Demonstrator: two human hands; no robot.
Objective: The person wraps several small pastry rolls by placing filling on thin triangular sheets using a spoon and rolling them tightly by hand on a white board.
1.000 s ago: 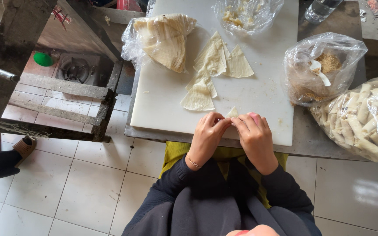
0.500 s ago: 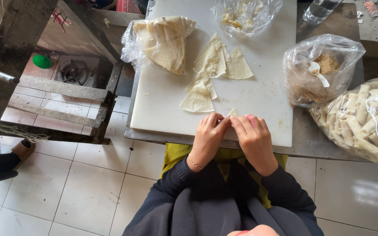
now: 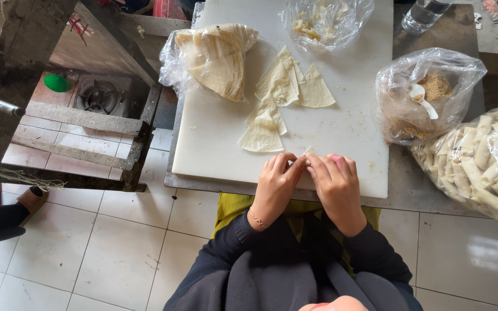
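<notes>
Pale pastry wrapper [image 3: 308, 152] is pinched between the fingertips of the left hand [image 3: 275, 184] and right hand [image 3: 336, 183] at the near edge of the white cutting board [image 3: 347, 132], kept flat for rolling, with spare triangular wrappers [image 3: 262, 136] laid just beyond within reach.

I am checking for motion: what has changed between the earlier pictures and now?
Almost nothing. Both hands, left hand and right hand, stay together at the near edge of the white board, fingers pinching the same small wrapper piece. The loose triangular wrappers and the bags lie as before.
</notes>
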